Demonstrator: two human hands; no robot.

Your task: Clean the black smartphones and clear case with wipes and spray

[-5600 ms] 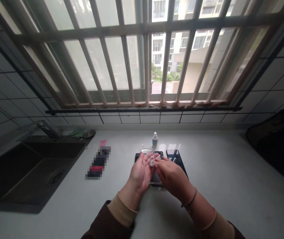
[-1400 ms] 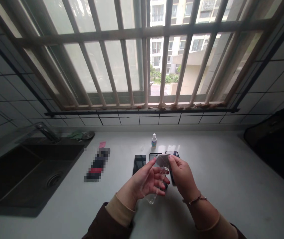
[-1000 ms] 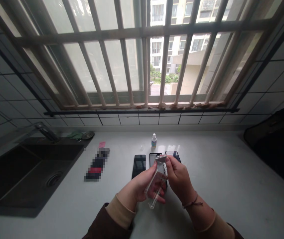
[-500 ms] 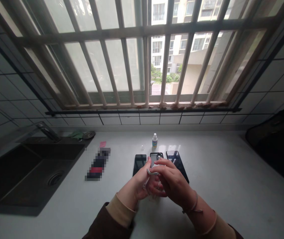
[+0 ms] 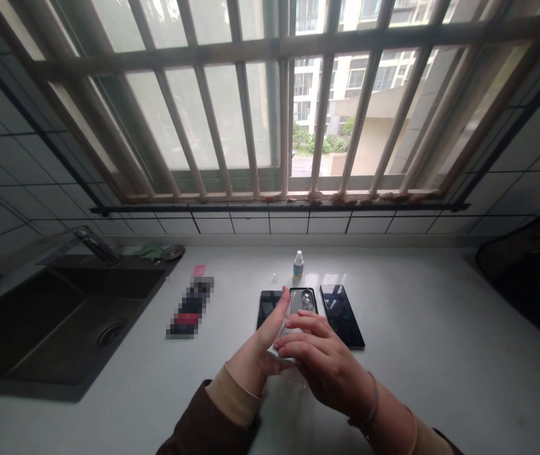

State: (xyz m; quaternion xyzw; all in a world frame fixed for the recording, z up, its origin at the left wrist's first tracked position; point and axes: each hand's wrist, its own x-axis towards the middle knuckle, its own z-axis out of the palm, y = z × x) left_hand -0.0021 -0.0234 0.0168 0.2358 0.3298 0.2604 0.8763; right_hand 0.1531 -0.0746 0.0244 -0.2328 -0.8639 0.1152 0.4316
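Half a second on, the right hand [image 5: 324, 357] has slid its fingers down across the cloth [image 5: 285, 331], toward the left wrist. From the head view, the left hand [image 5: 268, 330] cradles the clear case [image 5: 294, 379] above the counter [image 5: 421, 366], thumb raised along its side; the right hand holds the cloth against it, how firmly I can't tell. What worries me is the case: probably slick and springy, it could shoot free if the right hand pushes harder than the left grips. It might then strike the black-rimmed case [image 5: 307, 297] or left phone [image 5: 268, 304] close by. Nearer the counter's back edge stands the bottle [image 5: 298, 265]; a flying case could topple it.
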